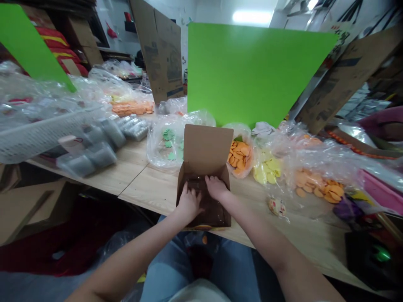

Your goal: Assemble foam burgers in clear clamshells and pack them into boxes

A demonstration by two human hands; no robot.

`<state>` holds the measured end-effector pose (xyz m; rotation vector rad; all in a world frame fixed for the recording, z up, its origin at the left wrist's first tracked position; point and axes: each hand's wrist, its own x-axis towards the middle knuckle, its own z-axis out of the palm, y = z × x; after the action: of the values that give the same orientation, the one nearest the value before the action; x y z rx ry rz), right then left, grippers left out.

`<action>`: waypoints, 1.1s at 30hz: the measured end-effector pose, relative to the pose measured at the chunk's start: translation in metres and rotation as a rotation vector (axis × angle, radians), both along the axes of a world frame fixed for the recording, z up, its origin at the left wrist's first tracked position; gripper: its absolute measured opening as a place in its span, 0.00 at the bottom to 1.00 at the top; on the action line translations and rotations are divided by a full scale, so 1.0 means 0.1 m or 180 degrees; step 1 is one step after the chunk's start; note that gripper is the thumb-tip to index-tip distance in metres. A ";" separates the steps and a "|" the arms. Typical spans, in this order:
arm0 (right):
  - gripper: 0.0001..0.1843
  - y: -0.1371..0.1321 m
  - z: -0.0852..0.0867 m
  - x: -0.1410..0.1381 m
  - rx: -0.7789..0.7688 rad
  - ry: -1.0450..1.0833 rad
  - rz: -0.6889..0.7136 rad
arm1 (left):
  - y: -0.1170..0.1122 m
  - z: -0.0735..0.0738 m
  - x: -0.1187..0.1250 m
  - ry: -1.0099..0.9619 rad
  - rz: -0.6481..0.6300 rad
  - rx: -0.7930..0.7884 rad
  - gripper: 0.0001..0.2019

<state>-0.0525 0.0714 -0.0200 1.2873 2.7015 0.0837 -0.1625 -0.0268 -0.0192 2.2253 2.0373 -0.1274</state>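
**Cardboard box [206, 144] under two bare hands**

Open brown cardboard box seen from above, its rear flap standing upright, on a pale wooden tabletop [138, 188]. Clear plastic film [212, 212] lies inside the box. Left hand [189, 203] sits at the near left of the opening, with fingers [184, 188] held together, slightly curled and pressed onto the film. Right hand [215, 188] lies at the right of the opening, just beside the left hand, with fingers [210, 180] slightly apart and their tips on the film. Whether either hand grips the film cannot be told.

Right of the box: a plastic bag of orange discs [238, 155] just beside it, then yellow discs [266, 171] and a wider plastic sheet with orange discs [317, 186]. Left of the box: a bag of green cut shapes [168, 142] near it, and, farther off, plastic-wrapped grey rolls [100, 134] and a white perforated basket [37, 136]. Behind the box: a bright green board [258, 71] standing upright.
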 end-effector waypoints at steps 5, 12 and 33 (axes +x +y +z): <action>0.21 0.04 0.02 -0.08 -0.0236 -0.0041 0.0073 | 0.09 -0.14 -0.03 -0.0108 0.0086 -0.0424 0.38; 0.17 -0.04 -0.05 -0.53 -0.0548 0.0141 0.0520 | -0.19 0.10 0.02 -0.0101 -0.0135 0.0011 0.30; 0.28 -0.72 0.03 0.19 -0.0427 -0.0199 -0.0166 | -0.68 -0.03 0.15 -0.0420 -0.0904 -0.0507 0.08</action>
<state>-0.0339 -0.0008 -0.0169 1.2925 2.5711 -0.0609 -0.1476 -0.0951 -0.0226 2.3398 1.5795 -0.1579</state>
